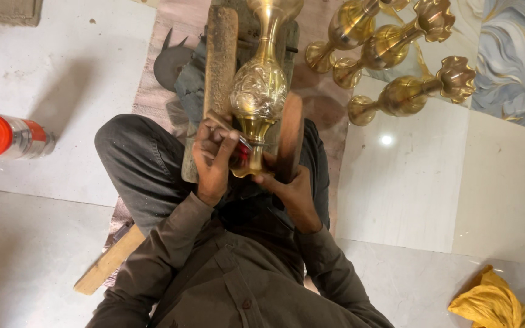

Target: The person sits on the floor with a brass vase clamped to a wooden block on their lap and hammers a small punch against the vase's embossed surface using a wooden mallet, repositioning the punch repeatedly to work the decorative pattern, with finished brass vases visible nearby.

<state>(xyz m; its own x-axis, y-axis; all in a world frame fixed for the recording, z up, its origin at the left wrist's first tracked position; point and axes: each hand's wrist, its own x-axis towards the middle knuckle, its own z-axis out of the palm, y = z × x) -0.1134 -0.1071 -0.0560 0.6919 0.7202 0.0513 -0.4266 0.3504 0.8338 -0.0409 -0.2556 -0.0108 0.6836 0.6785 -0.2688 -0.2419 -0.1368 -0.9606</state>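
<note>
Head view: an engraved brass vase (pixel 259 91) lies on a wooden block (pixel 220 67) over the lap. Left hand (pixel 215 159) pinches a thin tool (pixel 226 126) at its base; right hand (pixel 290 185) grips the foot. White tile floor (pixel 402 188), patterned rug (pixel 171 24).

Polished brass, rough wood
Glossy embossed brass vase (pixel 258 91); matt worn wooden plank (pixel 220 67); smooth shiny floor tiles (pixel 402 188); yellow cloth (pixel 493 304)

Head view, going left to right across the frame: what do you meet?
Red-capped can → left hand holding a small tool → brass vase being worked on → right hand at its foot → three finished brass vases lying on the floor → yellow cloth at the lower right.
</note>
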